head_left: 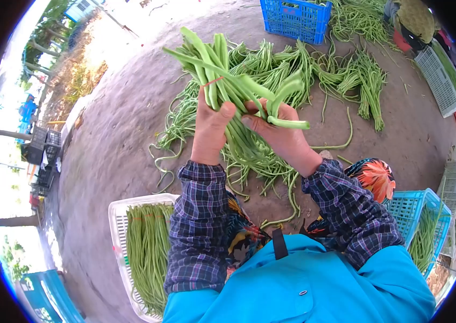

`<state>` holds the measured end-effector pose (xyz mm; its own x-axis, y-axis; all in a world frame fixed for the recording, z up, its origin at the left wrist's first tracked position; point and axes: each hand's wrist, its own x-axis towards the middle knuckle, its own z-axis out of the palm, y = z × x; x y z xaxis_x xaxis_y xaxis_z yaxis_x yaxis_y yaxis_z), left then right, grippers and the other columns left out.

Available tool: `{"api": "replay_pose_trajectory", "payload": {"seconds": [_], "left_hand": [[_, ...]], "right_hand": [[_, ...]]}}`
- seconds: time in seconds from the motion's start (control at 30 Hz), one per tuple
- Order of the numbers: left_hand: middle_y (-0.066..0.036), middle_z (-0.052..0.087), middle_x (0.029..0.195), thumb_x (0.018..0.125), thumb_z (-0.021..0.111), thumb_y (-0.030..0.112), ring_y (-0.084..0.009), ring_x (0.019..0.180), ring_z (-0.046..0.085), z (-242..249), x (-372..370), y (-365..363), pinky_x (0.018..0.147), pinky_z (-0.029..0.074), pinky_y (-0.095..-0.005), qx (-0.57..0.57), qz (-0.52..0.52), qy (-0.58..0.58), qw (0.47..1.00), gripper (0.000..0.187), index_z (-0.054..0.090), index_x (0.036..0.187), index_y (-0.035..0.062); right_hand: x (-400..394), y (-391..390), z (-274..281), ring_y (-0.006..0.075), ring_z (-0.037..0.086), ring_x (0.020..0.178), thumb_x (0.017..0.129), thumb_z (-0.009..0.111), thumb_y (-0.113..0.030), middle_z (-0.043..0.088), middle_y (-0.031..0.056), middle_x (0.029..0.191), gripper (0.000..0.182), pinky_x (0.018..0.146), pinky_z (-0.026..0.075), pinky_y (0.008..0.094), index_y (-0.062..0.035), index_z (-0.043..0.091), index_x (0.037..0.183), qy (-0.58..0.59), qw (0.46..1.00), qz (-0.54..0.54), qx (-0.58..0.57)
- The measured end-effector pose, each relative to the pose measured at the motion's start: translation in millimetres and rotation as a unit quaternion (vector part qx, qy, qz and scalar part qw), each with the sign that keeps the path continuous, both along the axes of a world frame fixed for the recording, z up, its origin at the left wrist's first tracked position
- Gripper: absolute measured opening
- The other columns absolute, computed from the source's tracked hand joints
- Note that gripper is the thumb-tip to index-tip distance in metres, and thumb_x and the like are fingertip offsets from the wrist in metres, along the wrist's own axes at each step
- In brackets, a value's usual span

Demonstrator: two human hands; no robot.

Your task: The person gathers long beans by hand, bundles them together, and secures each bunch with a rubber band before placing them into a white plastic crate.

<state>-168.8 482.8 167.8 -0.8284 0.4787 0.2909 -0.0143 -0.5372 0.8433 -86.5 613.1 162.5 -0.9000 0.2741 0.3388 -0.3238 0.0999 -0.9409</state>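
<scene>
A bundle of long green beans [220, 89], with a red band around it near the top, is held up in front of me. My left hand [210, 126] wraps round the bundle below the band. My right hand [279, 132] is closed on several bean ends that bend out to the right of the bundle. Some of its fingertips are hidden behind the beans. Below and beyond both hands, a large heap of loose long beans [271, 62] lies on the ground, with strands trailing toward my feet.
A white crate [117, 226] of neatly laid beans stands at my left. On my right is a light blue crate [400, 207] with beans. A blue crate [298, 21] stands at the back, and a grey crate [438, 81] near another person [413, 21] at the upper right.
</scene>
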Motion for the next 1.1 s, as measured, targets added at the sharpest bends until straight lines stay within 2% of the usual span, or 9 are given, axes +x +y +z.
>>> {"api": "replay_pose_trajectory", "payload": {"seconds": [0.07, 0.1, 0.27, 0.4, 0.67, 0.73, 0.93, 1.0, 1.1], "left_hand": [[-0.008, 0.053, 0.113, 0.07, 0.081, 0.023, -0.0193, 0.101, 0.057, 5, 1, 1, 0.085, 0.05, -0.0314, -0.059, -0.001, 0.013, 0.998, 0.078, 0.035, 0.13, 0.0055], [-0.008, 0.054, 0.111, 0.07, 0.078, 0.006, -0.0192, 0.099, 0.058, 7, 1, 1, 0.082, 0.051, -0.0307, -0.078, 0.006, -0.011, 0.997, 0.073, 0.034, 0.129, 0.0051], [-0.009, 0.055, 0.111, 0.075, 0.066, -0.006, -0.0177, 0.096, 0.059, 12, 5, -5, 0.079, 0.052, -0.03, -0.028, 0.009, -0.062, 0.998, 0.064, 0.034, 0.129, 0.0035], [-0.008, 0.055, 0.112, 0.083, 0.061, 0.001, -0.0167, 0.099, 0.058, 9, 5, -6, 0.081, 0.051, -0.0307, 0.009, 0.043, -0.083, 0.996, 0.057, 0.033, 0.132, 0.0055], [-0.013, 0.055, 0.12, 0.087, 0.061, 0.009, -0.0196, 0.108, 0.055, 2, 6, -4, 0.089, 0.049, -0.0338, 0.036, 0.055, -0.069, 0.995, 0.057, 0.031, 0.136, 0.0065], [-0.012, 0.054, 0.122, 0.089, 0.06, 0.011, -0.019, 0.108, 0.055, 4, 4, 2, 0.089, 0.048, -0.0338, 0.032, 0.052, -0.069, 0.996, 0.055, 0.032, 0.136, 0.0072], [-0.008, 0.054, 0.121, 0.092, 0.056, 0.018, -0.0175, 0.105, 0.056, 4, 0, -2, 0.088, 0.049, -0.0348, 0.061, 0.094, -0.096, 0.989, 0.047, 0.038, 0.133, 0.0086], [-0.008, 0.055, 0.119, 0.092, 0.055, 0.026, -0.0198, 0.103, 0.056, 3, -14, -18, 0.087, 0.05, -0.0384, 0.05, 0.122, -0.115, 0.985, 0.046, 0.04, 0.133, 0.0105], [-0.013, 0.055, 0.117, 0.092, 0.05, 0.042, -0.0296, 0.106, 0.054, 2, -38, -46, 0.087, 0.048, -0.0481, 0.148, 0.134, -0.134, 0.971, 0.05, 0.044, 0.131, 0.011]], "right_hand": [[0, 1, 6, 0.0176, 0.06, 0.091, 0.078, 0.069, -0.005, 0.062, 0.0081, 0.097, 0.021, 0.078, 0.048, 0.0279, -0.0019, 0.066, 0.099, -0.05, 0.995, 0.047, -0.065], [3, 2, 13, 0.0135, 0.059, 0.089, 0.082, 0.067, -0.008, 0.063, 0.0065, 0.095, 0.022, 0.078, 0.047, 0.0267, -0.0009, 0.064, 0.103, -0.066, 0.997, 0.032, 0.002], [-3, 13, 17, 0.0056, 0.054, 0.084, 0.091, 0.059, -0.018, 0.063, 0.003, 0.09, 0.028, 0.075, 0.047, 0.0252, 0.0013, 0.058, 0.111, -0.066, 0.989, 0.119, -0.051], [-7, 8, 13, 0.0073, 0.055, 0.086, 0.092, 0.058, -0.021, 0.064, 0.005, 0.095, 0.031, 0.076, 0.047, 0.0258, 0.001, 0.056, 0.113, -0.151, 0.977, 0.148, 0.008], [10, -13, -12, 0.0088, 0.053, 0.092, 0.093, 0.056, -0.022, 0.061, 0.004, 0.104, 0.037, 0.08, 0.046, 0.0259, -0.0012, 0.05, 0.123, -0.148, 0.976, 0.118, -0.11], [9, -11, -18, 0.0021, 0.038, 0.049, 0.094, 0.055, -0.025, 0.042, -0.0074, 0.063, 0.019, 0.043, 0.03, 0.0191, -0.006, 0.053, 0.1, -0.103, 0.979, 0.113, -0.137], [34, -20, -39, 0.0027, 0.039, 0.049, 0.094, 0.055, -0.024, 0.042, -0.0067, 0.062, 0.018, 0.043, 0.03, 0.0195, -0.0068, 0.052, 0.098, -0.157, 0.968, 0.101, -0.166], [59, -20, -67, 0.003, 0.04, 0.05, 0.094, 0.054, -0.024, 0.044, -0.0061, 0.062, 0.017, 0.043, 0.031, 0.0201, -0.0078, 0.051, 0.097, -0.2, 0.965, 0.124, -0.113], [96, 3, -81, 0.006, 0.045, 0.054, 0.094, 0.053, -0.026, 0.045, -0.0033, 0.068, 0.019, 0.047, 0.038, 0.0208, -0.0081, 0.05, 0.101, -0.236, 0.893, 0.133, -0.361]]}}
